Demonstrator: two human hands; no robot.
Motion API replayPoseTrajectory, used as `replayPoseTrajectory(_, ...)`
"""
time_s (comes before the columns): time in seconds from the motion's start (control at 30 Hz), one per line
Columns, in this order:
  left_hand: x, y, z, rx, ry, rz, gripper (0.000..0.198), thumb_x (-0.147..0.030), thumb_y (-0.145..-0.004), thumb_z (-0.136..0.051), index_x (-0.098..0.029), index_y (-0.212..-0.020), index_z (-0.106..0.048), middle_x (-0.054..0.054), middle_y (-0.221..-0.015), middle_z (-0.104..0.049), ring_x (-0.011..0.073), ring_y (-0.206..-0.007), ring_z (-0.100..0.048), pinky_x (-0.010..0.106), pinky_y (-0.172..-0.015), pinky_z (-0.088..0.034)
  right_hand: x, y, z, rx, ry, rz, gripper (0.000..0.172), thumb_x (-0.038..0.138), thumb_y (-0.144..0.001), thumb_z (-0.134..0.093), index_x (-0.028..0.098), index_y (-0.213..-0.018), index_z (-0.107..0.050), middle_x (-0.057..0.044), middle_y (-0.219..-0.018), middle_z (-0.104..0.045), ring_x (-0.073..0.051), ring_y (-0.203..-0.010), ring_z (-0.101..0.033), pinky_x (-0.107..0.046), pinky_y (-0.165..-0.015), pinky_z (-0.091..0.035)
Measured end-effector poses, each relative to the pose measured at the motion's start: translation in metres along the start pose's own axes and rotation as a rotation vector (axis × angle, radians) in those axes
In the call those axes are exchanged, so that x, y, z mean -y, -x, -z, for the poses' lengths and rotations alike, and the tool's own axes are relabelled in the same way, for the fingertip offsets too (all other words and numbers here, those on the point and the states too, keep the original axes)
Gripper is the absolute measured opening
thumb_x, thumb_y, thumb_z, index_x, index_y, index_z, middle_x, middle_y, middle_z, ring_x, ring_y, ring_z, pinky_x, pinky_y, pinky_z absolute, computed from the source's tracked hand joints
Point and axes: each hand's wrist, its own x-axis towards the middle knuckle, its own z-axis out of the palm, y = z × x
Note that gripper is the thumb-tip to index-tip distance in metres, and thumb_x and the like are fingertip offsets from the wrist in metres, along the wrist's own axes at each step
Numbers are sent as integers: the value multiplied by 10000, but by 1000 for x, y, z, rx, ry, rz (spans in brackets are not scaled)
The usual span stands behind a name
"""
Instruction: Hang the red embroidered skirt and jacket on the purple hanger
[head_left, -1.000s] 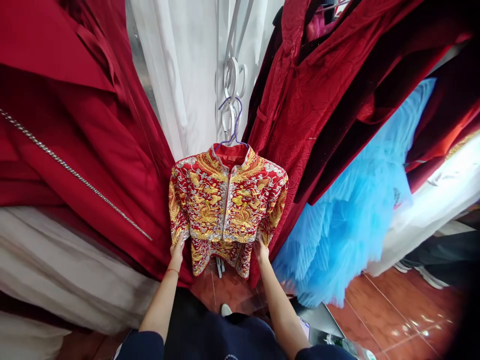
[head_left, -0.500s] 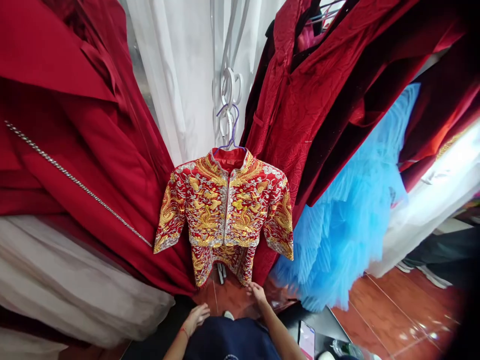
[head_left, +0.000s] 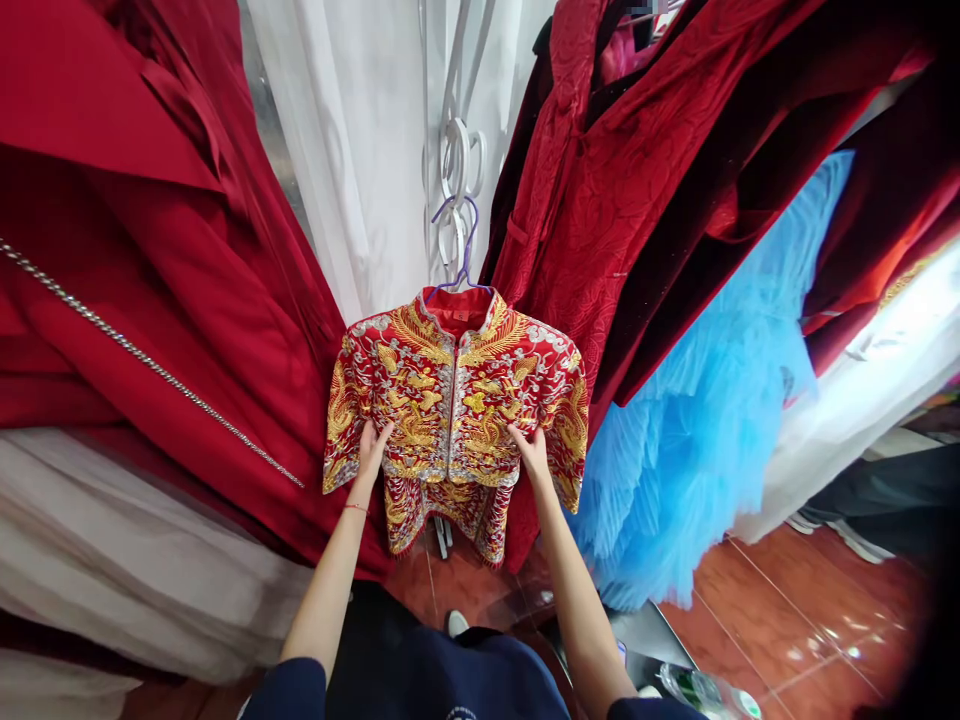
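A red jacket (head_left: 480,400) with dense gold and silver embroidery hangs upright on a purple wire hanger (head_left: 468,252). The hanger's hook goes through a chain of white rings (head_left: 454,165). At the jacket's left side my left hand (head_left: 372,448) grips the edge below the armpit, thumb on the front. My right hand (head_left: 531,450) holds the opposite side in the same way. The other fingers of both hands are hidden behind the cloth or under the sleeves. Below the jacket hem shows a matching embroidered piece (head_left: 491,520) with a scalloped edge.
Red gowns (head_left: 165,290) hang on the left, one with a silver trim. Dark red dresses (head_left: 577,230) and a blue tulle dress (head_left: 697,420) hang on the right. A clear plastic bottle (head_left: 701,690) lies on a black surface (head_left: 664,640) at lower right. Another person's leg (head_left: 885,490) shows far right.
Both hands have risen from below the hem to the jacket's sides and taken hold of it. The sleeves sit slightly higher, and the phone at lower right is now mostly hidden by my right arm.
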Motion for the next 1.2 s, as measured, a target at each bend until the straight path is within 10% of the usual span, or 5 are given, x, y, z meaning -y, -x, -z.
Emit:
replayPoseTrajectory(0.2, -50, -21, -36, -35, 75, -241, 456, -396, -755, -782, -166, -1133, -668, 108, -1234, -677, 239, -1154, -634, 386, -1072, -460, 21, -24, -22, -76, -82, 74, 727, 474, -643, -801, 145, -1258, -597, -116, -1227, -679, -268, -1133, -638, -445, -1042, -480)
replayPoseTrajectory(1.2, -36, 15, -17, -106, 50, -208, 503, -407, -701, -809, -103, -1076, -667, 165, -1146, -696, 259, -1083, -661, 422, -1014, -488, 26, 9, -16, -54, -108, 90, 621, 498, -688, -772, 98, -1144, -637, -126, -1183, -699, -235, -1131, -635, -397, -1051, -476)
